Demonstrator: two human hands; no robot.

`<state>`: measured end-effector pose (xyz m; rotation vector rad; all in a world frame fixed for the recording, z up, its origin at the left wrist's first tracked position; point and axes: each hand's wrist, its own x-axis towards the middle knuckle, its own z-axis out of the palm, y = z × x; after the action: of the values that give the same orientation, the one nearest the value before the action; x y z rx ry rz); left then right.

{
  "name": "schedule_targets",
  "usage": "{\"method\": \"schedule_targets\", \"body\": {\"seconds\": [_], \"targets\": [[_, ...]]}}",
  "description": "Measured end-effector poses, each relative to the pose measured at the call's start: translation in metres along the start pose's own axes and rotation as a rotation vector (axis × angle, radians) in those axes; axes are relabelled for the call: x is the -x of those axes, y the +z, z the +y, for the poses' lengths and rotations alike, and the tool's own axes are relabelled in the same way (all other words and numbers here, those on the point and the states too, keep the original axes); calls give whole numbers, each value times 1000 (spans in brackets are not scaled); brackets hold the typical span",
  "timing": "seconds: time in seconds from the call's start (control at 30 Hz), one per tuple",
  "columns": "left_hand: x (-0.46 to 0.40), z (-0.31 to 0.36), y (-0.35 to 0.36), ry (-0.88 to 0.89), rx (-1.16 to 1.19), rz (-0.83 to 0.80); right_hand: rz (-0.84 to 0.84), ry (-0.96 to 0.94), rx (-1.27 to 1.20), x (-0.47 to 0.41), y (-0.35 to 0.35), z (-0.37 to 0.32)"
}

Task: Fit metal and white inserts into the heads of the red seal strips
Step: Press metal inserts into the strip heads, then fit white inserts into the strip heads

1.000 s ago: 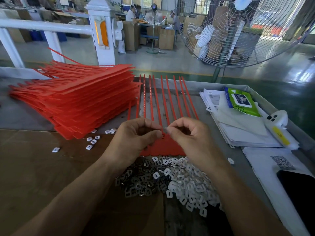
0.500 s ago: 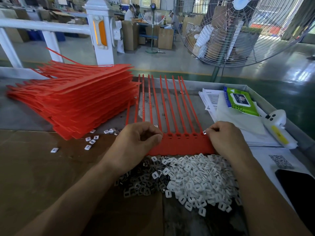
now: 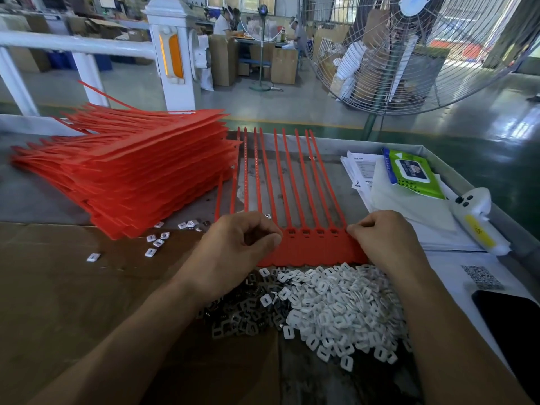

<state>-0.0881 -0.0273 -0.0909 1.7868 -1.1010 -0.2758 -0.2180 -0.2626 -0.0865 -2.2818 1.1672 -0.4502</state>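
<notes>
**Many heads left to fill**

Your right hand (image 3: 385, 244) pinches the last head of the strip sheet (image 3: 309, 247) at mid-tabletop. Your left hand (image 3: 236, 252) curls its fingers; I cannot tell what it holds. Big heaps of white inserts (image 3: 344, 305) and metal inserts (image 3: 242, 314) wait at the near edge.

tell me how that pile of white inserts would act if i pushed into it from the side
The white inserts lie as a loose heap of small flat pieces, so a push would probably scatter them rather than move the heap whole. They look light and would likely slide easily, and some may mix further into the metal inserts touching the heap's left edge.
</notes>
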Motion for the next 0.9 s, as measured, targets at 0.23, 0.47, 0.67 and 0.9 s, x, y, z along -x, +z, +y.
{"method": "schedule_targets", "body": {"seconds": [0.23, 0.47, 0.67, 0.9], "targets": [[0, 0, -1, 2, -9, -2, 24, -6, -44, -2, 0, 4], [1, 4, 1, 1, -21, -36, 75, -8, -32, -2, 6, 7], [4, 12, 4, 14, -92, -125, 87, 21, -62, -5, 6, 8], [5, 14, 6, 81, -139, -212, 91, 16, -57, -3, 7, 6]]}}
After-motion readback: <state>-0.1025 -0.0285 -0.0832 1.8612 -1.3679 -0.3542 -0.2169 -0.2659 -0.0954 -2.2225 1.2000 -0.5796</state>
